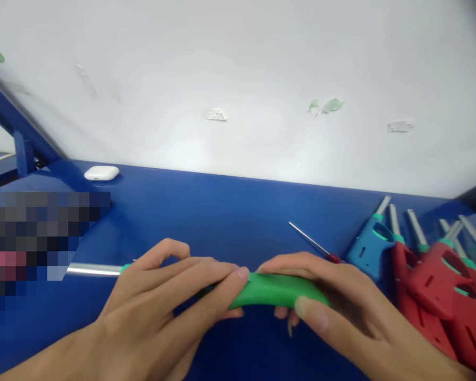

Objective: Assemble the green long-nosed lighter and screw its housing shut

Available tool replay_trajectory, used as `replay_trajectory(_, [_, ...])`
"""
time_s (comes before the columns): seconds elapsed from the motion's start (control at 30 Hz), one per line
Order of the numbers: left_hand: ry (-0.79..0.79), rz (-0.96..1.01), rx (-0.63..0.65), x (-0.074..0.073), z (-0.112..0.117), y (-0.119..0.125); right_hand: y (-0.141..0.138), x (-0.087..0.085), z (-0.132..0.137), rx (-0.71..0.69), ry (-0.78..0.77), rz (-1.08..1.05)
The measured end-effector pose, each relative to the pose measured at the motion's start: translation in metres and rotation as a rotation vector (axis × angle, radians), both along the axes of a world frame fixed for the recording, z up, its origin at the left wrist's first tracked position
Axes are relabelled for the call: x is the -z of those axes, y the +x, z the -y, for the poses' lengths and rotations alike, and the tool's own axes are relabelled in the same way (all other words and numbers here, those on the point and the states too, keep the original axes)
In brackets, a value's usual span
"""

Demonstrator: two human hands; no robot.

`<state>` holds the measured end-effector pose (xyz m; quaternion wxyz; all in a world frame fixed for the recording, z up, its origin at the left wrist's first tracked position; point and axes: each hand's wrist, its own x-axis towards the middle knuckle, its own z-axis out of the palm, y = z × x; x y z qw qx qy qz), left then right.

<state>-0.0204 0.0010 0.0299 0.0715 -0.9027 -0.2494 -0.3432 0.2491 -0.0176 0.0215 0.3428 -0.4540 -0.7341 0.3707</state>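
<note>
A green long-nosed gas lighter (pixel 280 290) lies sideways between my two hands, its metal barrel pointing left. My left hand (pixel 162 301) wraps around the barrel end of its body, thumb along the near side. At the other end, my right hand (pixel 341 304) grips the handle, with the thumb in front and the fingers behind. A small thin piece shows below the right fingers, too unclear to name. Much of the lighter's left half is covered by the left hand. Just beyond the right hand lies a screwdriver (pixel 311 238) with a thin metal shaft and a red handle.
On the blue table (pixel 206 206), a blue lighter (pixel 371 243) and a heap of red lighters (pixel 436 280) lie at the right. A white rounded case (pixel 102 173) sits at the back left. Behind stands a white wall (pixel 254 69); the left side is partly pixelated.
</note>
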Motion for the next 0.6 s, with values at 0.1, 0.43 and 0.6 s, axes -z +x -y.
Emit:
replay_trajectory(0.1, [0.016, -0.073, 0.035, 0.0, -0.001, -0.001, -0.005, -0.001, -0.005, -0.126, -0.373, -0.241])
replay_trajectory(0.43, [0.073, -0.244, -0.51, -0.008, -0.027, -0.013, -0.002, 0.002, -0.018, 0.189, -0.078, -0.128])
replay_trajectory(0.6, [0.206, -0.194, -0.411, -0.005, -0.038, -0.029, -0.001, 0.004, -0.018, 0.226, -0.121, -0.139])
